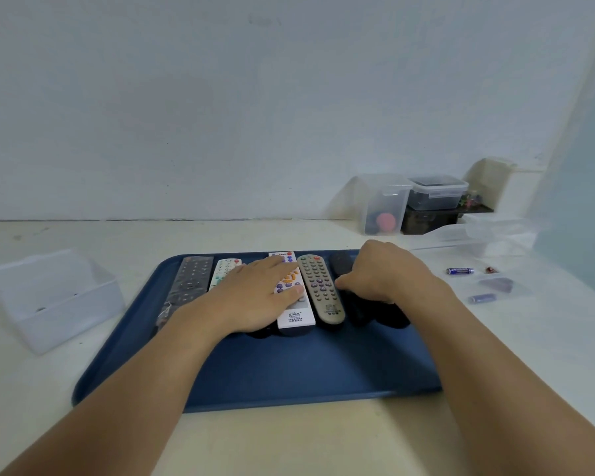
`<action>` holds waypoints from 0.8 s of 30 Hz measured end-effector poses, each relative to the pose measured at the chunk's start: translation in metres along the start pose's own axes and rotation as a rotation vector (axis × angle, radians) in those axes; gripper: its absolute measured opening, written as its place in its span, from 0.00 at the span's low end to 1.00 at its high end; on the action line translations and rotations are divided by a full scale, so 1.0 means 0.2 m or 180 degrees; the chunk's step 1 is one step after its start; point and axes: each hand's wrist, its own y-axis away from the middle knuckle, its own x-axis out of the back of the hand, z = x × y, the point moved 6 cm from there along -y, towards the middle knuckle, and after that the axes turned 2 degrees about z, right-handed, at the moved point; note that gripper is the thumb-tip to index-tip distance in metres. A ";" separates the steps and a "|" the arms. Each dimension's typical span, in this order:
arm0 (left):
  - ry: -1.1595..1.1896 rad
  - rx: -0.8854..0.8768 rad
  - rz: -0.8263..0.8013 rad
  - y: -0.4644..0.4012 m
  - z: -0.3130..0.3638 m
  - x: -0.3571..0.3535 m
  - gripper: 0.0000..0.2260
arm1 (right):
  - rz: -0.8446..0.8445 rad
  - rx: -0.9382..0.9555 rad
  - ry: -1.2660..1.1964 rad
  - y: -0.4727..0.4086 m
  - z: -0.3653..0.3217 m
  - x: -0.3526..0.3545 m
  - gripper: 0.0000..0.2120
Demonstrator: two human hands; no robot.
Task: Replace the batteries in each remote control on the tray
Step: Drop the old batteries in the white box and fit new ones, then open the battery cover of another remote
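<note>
Blue tray [289, 372]; left hand [255, 297] flat on white remote [294, 314], label unreadable; right hand [382, 273] fingers grip black remote [342, 264]

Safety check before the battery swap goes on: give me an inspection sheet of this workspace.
Surface: pale table carrying a blue tray.
Job's things: remotes side by side at the tray's far end: wrapped dark remote, small white remote, white remote, grey remote, black remote. Loose batteries on the table right of the tray.
Clutter: empty-looking clear bin at left; clear containers at the far right.
Hands: left hand lies flat across the white remotes; right hand curls round the black remote.
Cables: nothing seen.
Surroundings: plain pale wall behind.
</note>
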 end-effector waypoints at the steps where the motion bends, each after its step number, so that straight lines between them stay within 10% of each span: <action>1: 0.0007 0.0005 -0.0008 0.00 0.00 0.00 0.26 | -0.0005 0.0002 -0.0024 -0.01 0.01 0.00 0.16; 7: 0.0022 -0.0014 0.0025 0.00 0.00 0.00 0.26 | -0.0066 0.0208 -0.0536 -0.01 -0.04 0.02 0.25; 24: -0.0142 -0.0144 -0.0024 0.00 -0.01 -0.02 0.25 | -0.0153 0.0094 -0.2024 0.01 -0.07 0.03 0.09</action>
